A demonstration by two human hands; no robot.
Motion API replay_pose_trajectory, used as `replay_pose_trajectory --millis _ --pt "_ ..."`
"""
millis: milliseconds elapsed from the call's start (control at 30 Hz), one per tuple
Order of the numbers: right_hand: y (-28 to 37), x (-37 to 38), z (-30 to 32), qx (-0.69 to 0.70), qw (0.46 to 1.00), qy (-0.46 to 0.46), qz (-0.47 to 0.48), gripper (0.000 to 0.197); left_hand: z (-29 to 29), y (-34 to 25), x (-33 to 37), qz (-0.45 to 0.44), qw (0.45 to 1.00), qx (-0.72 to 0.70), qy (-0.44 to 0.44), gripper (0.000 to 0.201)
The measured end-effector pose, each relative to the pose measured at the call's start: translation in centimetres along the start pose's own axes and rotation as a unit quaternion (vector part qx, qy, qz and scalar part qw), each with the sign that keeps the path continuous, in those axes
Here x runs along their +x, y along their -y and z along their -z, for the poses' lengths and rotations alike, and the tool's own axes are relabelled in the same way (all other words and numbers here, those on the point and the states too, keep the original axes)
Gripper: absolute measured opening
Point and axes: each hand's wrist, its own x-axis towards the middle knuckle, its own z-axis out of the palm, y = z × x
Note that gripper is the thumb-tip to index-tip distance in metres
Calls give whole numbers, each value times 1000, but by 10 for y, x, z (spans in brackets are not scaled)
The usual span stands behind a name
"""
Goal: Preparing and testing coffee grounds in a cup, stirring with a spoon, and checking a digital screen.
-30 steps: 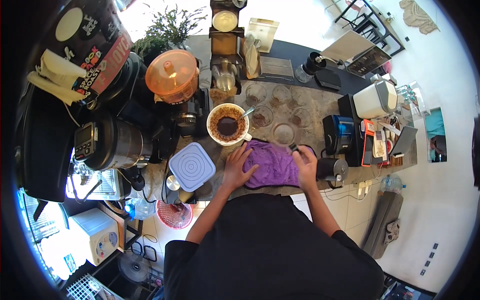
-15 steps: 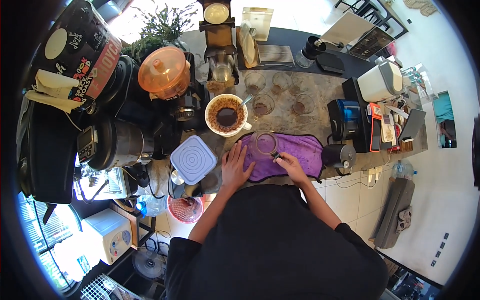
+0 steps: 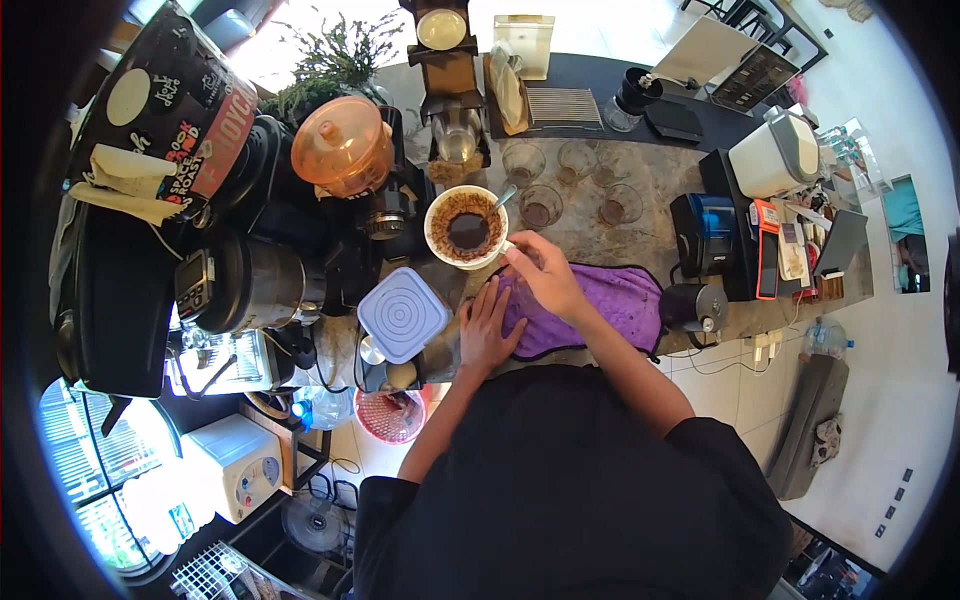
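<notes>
My right hand (image 3: 545, 275) reaches across the purple cloth (image 3: 610, 305) to the white cup (image 3: 432, 222), its fingers closed at the cup's handle. Dark liquid (image 3: 468, 232) with brown grounds clinging to the wall fills part of the cup. A spoon (image 3: 505, 197) leans out over its far right rim. Flat on the counter and the cloth's left edge lies my left hand (image 3: 488, 328), open with fingers apart and holding nothing. A blue square lid (image 3: 403, 315) sits just left of it. The clear glass vessel handled earlier cannot be made out now.
Several small glasses (image 3: 541, 208) with dark residue stand beyond the cloth. A dark grey cylindrical device (image 3: 694, 307) sits at its right end. Farther left are an orange lidded container (image 3: 343, 148) and coffee machines. A wooden stand (image 3: 450, 80) rises behind the cup.
My right hand has left the clear glass vessel's handle and moved up and left to the white cup's handle. My left hand stays on the cloth's edge. The whole view has shifted slightly.
</notes>
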Motion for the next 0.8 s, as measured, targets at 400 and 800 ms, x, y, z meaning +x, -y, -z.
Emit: replay_pose_trajectory --millis 400,800 --pt "6 4 18 -3 998 37 56 26 1 2 0 4 1000 -12 7 68" --pt "26 -85 60 -20 998 -54 23 24 1 6 1 -11 1000 -23 10 67"
